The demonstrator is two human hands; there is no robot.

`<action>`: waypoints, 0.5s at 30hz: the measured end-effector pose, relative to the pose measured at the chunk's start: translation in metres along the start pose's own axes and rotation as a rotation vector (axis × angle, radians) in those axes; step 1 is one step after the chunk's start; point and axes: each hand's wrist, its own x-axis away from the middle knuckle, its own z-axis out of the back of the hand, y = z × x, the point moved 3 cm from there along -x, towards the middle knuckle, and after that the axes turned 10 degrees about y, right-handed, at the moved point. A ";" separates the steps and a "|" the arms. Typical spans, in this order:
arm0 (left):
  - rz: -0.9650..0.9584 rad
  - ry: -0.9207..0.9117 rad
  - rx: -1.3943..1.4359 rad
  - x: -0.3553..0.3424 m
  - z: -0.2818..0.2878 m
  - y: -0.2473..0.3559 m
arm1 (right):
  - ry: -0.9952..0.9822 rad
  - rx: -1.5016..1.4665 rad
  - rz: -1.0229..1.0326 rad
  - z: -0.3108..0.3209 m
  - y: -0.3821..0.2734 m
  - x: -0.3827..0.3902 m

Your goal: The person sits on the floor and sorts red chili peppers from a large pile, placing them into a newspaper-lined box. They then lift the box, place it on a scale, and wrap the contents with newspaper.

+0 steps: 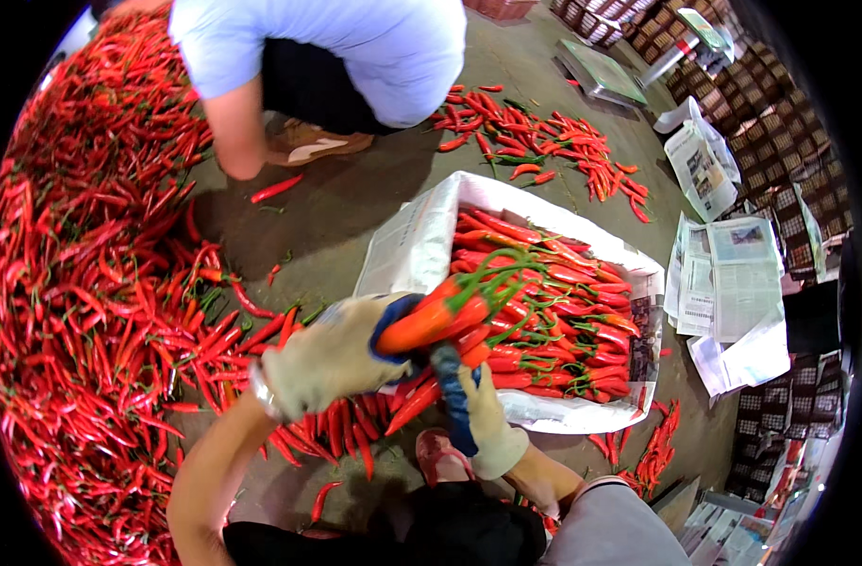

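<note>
A worker's gloved left hand (341, 349) curls around a bunch (440, 316) of red peppers, their green stems pointing over the near left side of a paper-lined box (563, 417). The gloved right hand (478, 410) touches the bunch from below, blue fingers upward; whether it grips is too hidden to tell. Inside the box, more peppers (563, 325) lie closely stacked in rows. A broad heap (82, 255) of loose peppers spreads along the left, its edge reaching beneath the left forearm. Beyond, a co-worker (402, 61) in a pale shirt crouches beside the heap. A platform scale (601, 74), newspapers (728, 274) and stacked brown crates (761, 104) line the right side.
</note>
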 end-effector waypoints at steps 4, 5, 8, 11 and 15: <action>-0.012 -0.258 -0.139 -0.091 -0.030 0.019 | 0.240 0.201 -0.079 0.046 -0.031 -0.024; -0.061 -0.180 -0.203 -0.107 -0.036 0.007 | 0.257 0.231 -0.051 0.052 -0.036 -0.029; -0.062 -0.275 -0.164 -0.137 -0.056 0.017 | 0.414 -0.077 -0.147 0.065 -0.055 -0.041; -0.062 -0.349 -0.149 -0.153 -0.067 0.029 | 0.400 0.149 0.011 0.084 -0.059 -0.047; -0.097 -0.411 -0.475 -0.186 -0.051 0.035 | 0.190 0.520 0.499 0.074 -0.061 -0.054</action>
